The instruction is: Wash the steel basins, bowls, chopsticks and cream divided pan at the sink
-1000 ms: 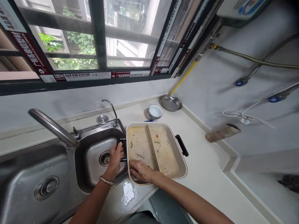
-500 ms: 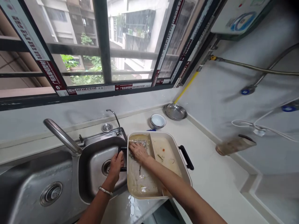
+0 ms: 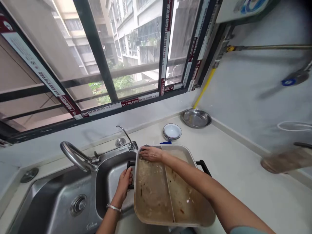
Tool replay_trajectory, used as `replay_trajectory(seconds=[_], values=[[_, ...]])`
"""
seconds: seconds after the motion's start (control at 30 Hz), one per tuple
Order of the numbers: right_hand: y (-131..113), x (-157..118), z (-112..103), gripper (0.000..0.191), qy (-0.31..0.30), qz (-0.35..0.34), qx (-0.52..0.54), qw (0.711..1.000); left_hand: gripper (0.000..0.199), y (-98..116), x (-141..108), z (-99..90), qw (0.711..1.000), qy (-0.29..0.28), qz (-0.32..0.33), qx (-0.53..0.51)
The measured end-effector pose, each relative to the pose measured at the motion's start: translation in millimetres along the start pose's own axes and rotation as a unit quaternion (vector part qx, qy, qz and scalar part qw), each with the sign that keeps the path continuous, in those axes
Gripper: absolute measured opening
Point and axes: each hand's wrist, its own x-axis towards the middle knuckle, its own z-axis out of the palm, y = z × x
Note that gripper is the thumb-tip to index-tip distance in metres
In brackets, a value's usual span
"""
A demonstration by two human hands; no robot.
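Note:
A cream rectangular pan point(image 3: 156, 191) with a divider holds murky water and food scraps in both halves. My left hand point(image 3: 125, 180) is wrapped round the black handle point(image 3: 131, 163) on the pan's left side. At the far left corner my right hand point(image 3: 151, 153) presses a grey scrubber point(image 3: 143, 149) against the inner wall, its fingers partly over it. My right forearm crosses above the divider and the right half. The other black handle point(image 3: 204, 167) is partly hidden behind that forearm.
A double steel sink point(image 3: 58, 195) with a faucet point(image 3: 73, 155) lies left of the pan. Behind the pan are stacked white bowls point(image 3: 172, 131), a blue object point(image 3: 165, 142) and a round steel plate point(image 3: 196, 118). A blurred brown object point(image 3: 282, 161) is by the right wall.
The view has shifted. My right hand has moved up to the pan's far corner, and the water has spread over both halves. My left hand keeps its hold on the handle.

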Motion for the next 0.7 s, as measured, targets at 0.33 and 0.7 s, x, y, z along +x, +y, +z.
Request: replay_trajectory(seconds=[0.33,0.7], values=[[2.8,-31.4,15.5,0.042,0.136,0.222,-0.062,0.964,0.068,-5.8,5.9,-4.7,1.0,-0.015,0.014,0.009],[-65.0,-40.8,39.7,0.031,0.01,0.367,-0.263,0.892,0.069,-15.5,17.6,-5.2,0.998,-0.043,0.035,-0.04]])
